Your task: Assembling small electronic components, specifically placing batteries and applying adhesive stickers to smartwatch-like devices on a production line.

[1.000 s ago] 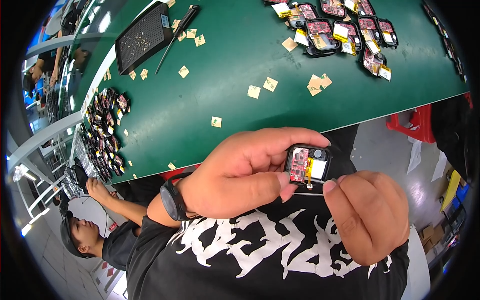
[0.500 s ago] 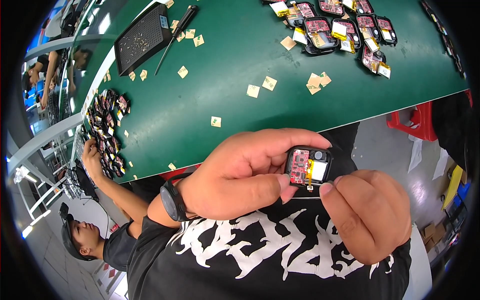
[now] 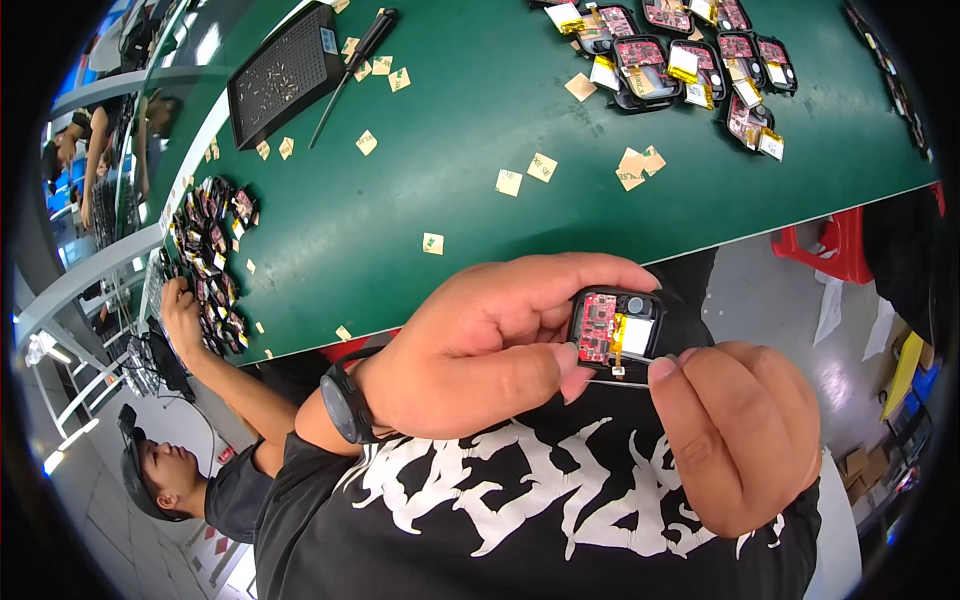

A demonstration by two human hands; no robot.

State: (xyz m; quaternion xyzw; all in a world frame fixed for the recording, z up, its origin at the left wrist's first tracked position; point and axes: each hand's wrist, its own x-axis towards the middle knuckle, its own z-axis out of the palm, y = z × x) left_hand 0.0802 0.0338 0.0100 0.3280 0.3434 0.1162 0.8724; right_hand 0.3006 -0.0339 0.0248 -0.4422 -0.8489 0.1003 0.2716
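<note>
My left hand [image 3: 480, 350] wraps round a small black open-backed device case [image 3: 574, 325], thumb on its left side and index finger along its top. Inside it show a red circuit board [image 3: 597, 325], a round grey part and a white battery [image 3: 637, 336] with yellow tape. A small white connector [image 3: 618, 371] sits at the lower edge. Thumb and index finger of my right hand [image 3: 745, 430] are pinched together at the lower right corner of the case. A thin pale line runs from the fingertips under the case; I cannot tell whether they hold it.
On the green table [image 3: 450, 120] lie similar opened devices [image 3: 690, 65], loose paper squares [image 3: 508, 182], a screwdriver [image 3: 368, 45] and a black tray [image 3: 285, 80] of small parts. At left, a co-worker's hand [image 3: 180, 315] touches another device pile [image 3: 212, 265]. A red stool [image 3: 850, 240] stands at right.
My right fingertips have shifted slightly right and the case has tilted a little. My left hand keeps its grip.
</note>
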